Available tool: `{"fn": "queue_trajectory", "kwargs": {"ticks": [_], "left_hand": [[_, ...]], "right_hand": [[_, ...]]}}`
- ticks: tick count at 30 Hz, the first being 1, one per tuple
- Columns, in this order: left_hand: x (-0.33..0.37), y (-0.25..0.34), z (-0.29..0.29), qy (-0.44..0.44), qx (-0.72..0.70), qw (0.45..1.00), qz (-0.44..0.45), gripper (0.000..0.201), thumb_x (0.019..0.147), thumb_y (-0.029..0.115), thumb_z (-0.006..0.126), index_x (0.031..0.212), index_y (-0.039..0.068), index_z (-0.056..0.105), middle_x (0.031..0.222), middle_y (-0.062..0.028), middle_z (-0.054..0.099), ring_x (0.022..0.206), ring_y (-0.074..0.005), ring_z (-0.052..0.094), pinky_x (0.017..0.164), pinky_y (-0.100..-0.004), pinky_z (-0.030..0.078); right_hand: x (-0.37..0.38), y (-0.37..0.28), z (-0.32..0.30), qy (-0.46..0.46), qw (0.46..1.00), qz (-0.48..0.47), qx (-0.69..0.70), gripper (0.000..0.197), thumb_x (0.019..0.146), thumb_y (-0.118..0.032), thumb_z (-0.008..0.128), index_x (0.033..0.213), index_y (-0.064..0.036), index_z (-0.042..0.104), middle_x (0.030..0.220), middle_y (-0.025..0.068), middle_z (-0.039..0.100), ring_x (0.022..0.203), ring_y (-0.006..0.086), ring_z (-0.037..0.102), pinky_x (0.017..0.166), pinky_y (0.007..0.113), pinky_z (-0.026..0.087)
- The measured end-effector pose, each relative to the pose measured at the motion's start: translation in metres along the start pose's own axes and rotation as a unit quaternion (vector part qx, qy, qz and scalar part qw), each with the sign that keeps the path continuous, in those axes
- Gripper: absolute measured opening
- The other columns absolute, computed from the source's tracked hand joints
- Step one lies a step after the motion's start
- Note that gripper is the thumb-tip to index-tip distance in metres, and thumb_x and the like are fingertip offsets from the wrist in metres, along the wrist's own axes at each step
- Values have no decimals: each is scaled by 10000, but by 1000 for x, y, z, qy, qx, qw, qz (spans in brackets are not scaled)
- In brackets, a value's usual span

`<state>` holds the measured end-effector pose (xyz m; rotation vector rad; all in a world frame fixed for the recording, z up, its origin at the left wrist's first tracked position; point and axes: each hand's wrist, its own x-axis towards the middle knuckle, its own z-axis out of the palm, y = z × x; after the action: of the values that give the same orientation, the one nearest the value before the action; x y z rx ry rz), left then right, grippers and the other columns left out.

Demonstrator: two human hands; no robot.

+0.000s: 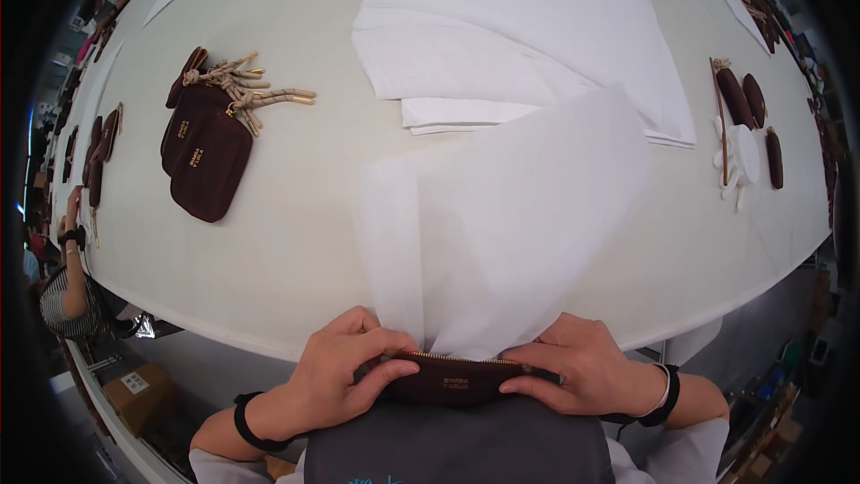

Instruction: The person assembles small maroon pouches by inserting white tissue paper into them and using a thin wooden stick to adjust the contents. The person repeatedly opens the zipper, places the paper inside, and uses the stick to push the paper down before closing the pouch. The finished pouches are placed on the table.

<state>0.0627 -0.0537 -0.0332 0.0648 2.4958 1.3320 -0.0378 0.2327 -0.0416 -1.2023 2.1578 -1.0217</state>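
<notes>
1. State of play: left hand [354, 363] and right hand [587, 367] are each pinching an end of the dark maroon pouch [448, 385], thumbs on the front. It's not on the tabletop [300, 206]; it's held just off the near edge, right by the apron [457, 444].
2. Biggest worry imo: the white sheet [528, 215] meeting the zip [457, 358]. Thin-looking stuff near metal teeth could snag or rip if it gets pulled sideways.
3. The sheet's far part reaches over the paper stack [537, 27] toward the tabletop's far edge. A tug on one might drag the other, I reckon.
4. Nothing's under the pouch except maybe a lap, so if either pinch slips, it could drop past the near edge.
5. Hard to see: how much of the sheet is inside the pouch, or if some just hangs behind it. The fingers behind are hidden too, and the pouch's bottom blends into the apron.
6. Pouch pile [210, 157] toward the tabletop's left edge: they overlap, so no solid count, and the cords [246, 85] are a tangle.
7. Near the right edge, can't tell what the white bundle [743, 157] is. The stack's top is cut off.
</notes>
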Motion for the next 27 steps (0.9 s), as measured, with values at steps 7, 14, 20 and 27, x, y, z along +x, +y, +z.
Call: {"fn": "queue_trajectory", "kwargs": {"ticks": [7,14,20,27], "left_hand": [[5,-1,3,123,-8,990,68,235,744,111,878,951,77,772,1420,-182,510,926,-195,663,745,-289,576],[5,5,0,93,-23,994,58,201,756,79,858,934,83,764,894,-39,722,797,-173,643,631,-274,515],[5,7,2,25,-115,992,-43,285,810,101,829,1068,57,719,842,-47,670,702,-170,587,584,-296,464],[5,-6,0,-20,-43,997,62,256,824,144,826,1040,51,725,900,-53,638,719,-172,578,598,-295,465]], "right_hand": [[18,0,-8,37,995,-17,91,282,797,-142,826,1060,-122,726,1066,19,685,818,198,600,643,309,490],[20,2,-6,68,987,-92,111,382,791,-193,850,1129,-77,716,821,10,675,742,200,576,653,304,498],[18,-1,-8,-8,999,-22,40,317,818,-283,828,1015,-65,709,815,33,583,818,222,527,693,331,486],[11,2,1,-48,997,-17,52,254,844,-293,805,908,-65,714,949,61,601,849,244,527,692,349,484]]}}
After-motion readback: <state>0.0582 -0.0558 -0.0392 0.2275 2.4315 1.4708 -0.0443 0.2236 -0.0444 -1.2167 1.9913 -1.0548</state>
